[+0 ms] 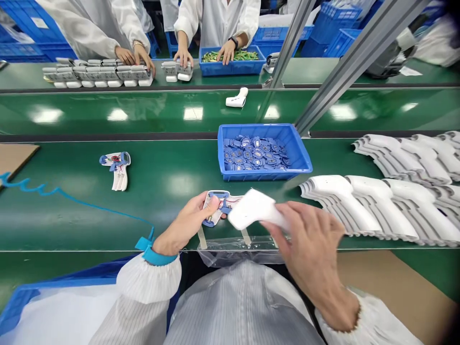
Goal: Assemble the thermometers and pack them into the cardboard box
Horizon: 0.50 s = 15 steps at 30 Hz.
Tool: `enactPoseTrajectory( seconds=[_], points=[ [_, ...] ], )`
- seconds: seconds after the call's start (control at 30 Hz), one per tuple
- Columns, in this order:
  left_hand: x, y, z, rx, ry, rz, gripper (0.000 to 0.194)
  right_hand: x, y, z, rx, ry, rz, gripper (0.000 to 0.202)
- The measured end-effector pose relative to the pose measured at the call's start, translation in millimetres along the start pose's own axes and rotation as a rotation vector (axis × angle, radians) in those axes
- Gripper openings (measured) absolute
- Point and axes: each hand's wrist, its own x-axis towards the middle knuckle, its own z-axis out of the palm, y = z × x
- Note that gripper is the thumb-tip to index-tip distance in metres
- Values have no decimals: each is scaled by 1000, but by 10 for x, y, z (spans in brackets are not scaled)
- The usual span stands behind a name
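Note:
My left hand (196,213) grips an opened thermometer-gun half (215,221), a white shell with blue parts and wires inside. In my right hand (309,235) is a smooth white shell cover (253,207), tilted over the right end of that half and hiding part of it. My fingers wrap round the cover's narrower end. Whether the two pieces touch, I cannot tell. A similar half with wiring (120,167) lies alone on the green bench to the left. Stacks of white shell covers (366,203) rest to the right of my right hand.
A blue bin (266,176) of small blue parts stands beyond my hands. A metal post (359,62) slants across the right. A white assembled piece (237,98) lies on the belt behind. Co-workers' hands (226,51) work across it. A blue cord (89,203) trails from my left wristband.

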Motion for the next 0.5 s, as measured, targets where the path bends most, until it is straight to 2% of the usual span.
enactPoseTrajectory(
  seconds=[0.13,0.23,0.27,0.33,0.43,0.47,0.5],
  points=[
    [-34,-1,11,58,-13,65,52,228,-359,58,105,-22,-175,23],
    [-39,-51,-2,169,44,50,47,361,-471,118,170,-120,-200,27],
    [-42,-70,-10,201,67,58,45,403,-462,128,224,-181,-180,32],
    [-58,-96,-27,252,78,109,41,483,-386,136,437,-406,-120,40],
    [-114,-83,-42,324,62,189,39,585,-252,138,869,-766,-13,35],
    [-137,-64,-43,350,64,203,40,612,-249,143,982,-813,22,33],
    [-159,-41,-43,377,74,218,40,637,-282,152,1065,-800,57,33]
  ],
)
